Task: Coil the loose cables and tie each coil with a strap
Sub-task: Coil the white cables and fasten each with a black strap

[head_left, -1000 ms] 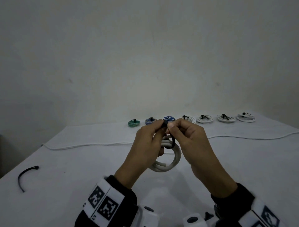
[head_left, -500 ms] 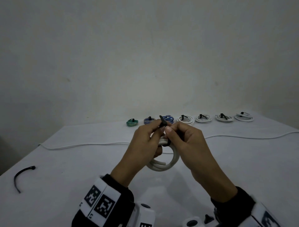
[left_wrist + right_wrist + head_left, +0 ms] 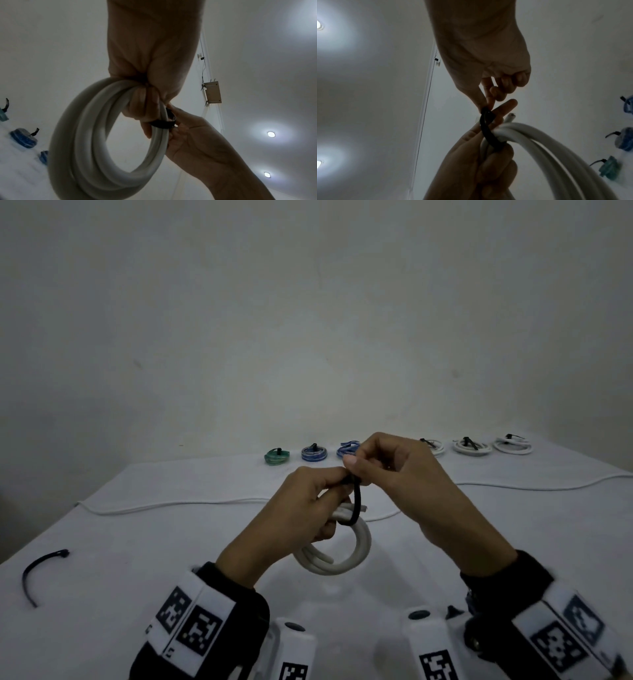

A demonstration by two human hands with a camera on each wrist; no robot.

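The left hand held a white cable coil above the table, fingers curled around its strands. A black strap looped the coil's top. The right hand pinched the strap's upper end between thumb and forefinger. Tied coils lined the table's far edge; a spare strap lay at left.

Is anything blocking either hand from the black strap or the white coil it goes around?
Nothing visible does. The left hand grips the white coil, and the black strap is already looped around it. The right hand pinches the strap's top end directly.
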